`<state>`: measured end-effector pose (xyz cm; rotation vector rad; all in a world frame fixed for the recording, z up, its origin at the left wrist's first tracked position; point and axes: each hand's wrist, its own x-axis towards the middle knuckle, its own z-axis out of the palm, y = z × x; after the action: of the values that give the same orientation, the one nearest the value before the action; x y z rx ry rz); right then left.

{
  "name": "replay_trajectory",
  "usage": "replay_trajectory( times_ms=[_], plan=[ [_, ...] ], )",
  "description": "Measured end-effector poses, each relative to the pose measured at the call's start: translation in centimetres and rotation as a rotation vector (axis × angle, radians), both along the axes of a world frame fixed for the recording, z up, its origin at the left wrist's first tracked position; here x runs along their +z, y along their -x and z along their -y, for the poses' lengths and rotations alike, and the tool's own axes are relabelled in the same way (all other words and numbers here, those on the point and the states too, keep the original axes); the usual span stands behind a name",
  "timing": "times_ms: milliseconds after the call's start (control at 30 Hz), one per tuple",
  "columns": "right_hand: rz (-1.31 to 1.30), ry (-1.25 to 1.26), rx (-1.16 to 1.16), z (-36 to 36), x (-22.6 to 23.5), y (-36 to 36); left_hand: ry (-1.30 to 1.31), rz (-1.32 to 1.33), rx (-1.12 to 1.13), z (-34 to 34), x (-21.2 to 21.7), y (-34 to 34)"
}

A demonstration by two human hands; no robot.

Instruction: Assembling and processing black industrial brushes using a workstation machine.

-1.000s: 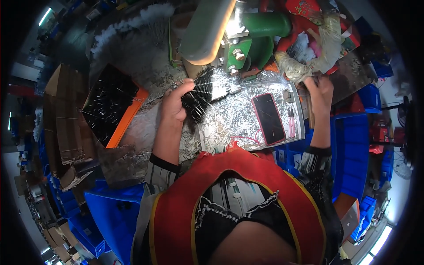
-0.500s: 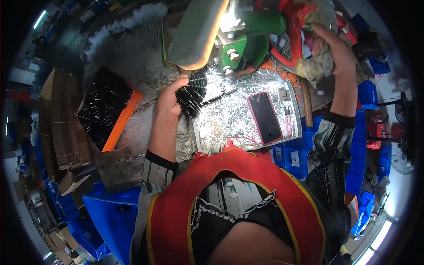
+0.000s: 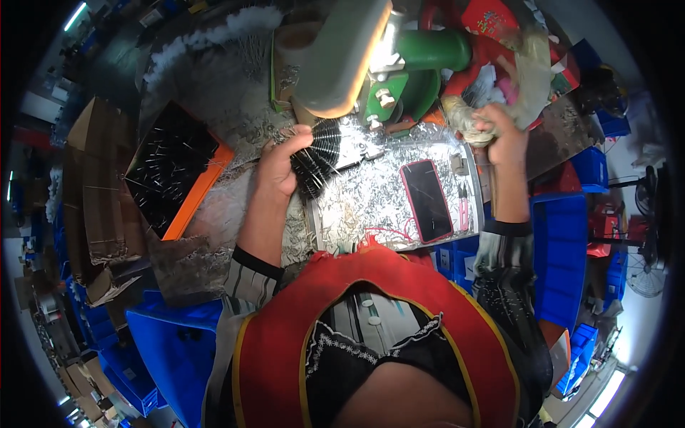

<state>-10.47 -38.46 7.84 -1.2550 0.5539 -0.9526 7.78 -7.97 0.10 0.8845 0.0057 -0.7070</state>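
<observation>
My left hand (image 3: 277, 170) is closed around a fanned bundle of thin black ribbed pieces (image 3: 318, 157), thumb on top. The fan spreads over the upper left corner of a pale tray (image 3: 314, 227) strewn with silvery slivers. Close above it stands a green bench machine (image 3: 389, 96) with bolts and a bright lamp (image 3: 339, 57). My right hand (image 3: 505, 137) is closed on a cloth-wrapped handle (image 3: 465, 123) at the machine's right side. Part of that handle is hidden by my fingers.
A phone in a red case (image 3: 427, 201) lies on the tray, beside small pink-handled tools (image 3: 463, 210). To the left, an orange-edged box (image 3: 196, 196) holds many black pieces, next to a cardboard box (image 3: 107, 189). Blue bins (image 3: 175, 339) stand at both sides.
My right hand has come down and toward me with the wrapped handle, from the upper right. My left hand has hardly moved and keeps the black bundle.
</observation>
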Motion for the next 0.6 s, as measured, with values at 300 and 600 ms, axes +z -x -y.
replay_trajectory(
  times_ms=[300,600],
  plan=[
    [-0.208,0.107,0.308,1.2,9.1,-0.1,0.062,-0.099,0.093,1.1,0.2,0.0],
    [-0.141,0.248,0.085,-0.7,7.2,-0.7,-0.065,0.017,0.258,1.5,1.0,0.5]
  ],
)
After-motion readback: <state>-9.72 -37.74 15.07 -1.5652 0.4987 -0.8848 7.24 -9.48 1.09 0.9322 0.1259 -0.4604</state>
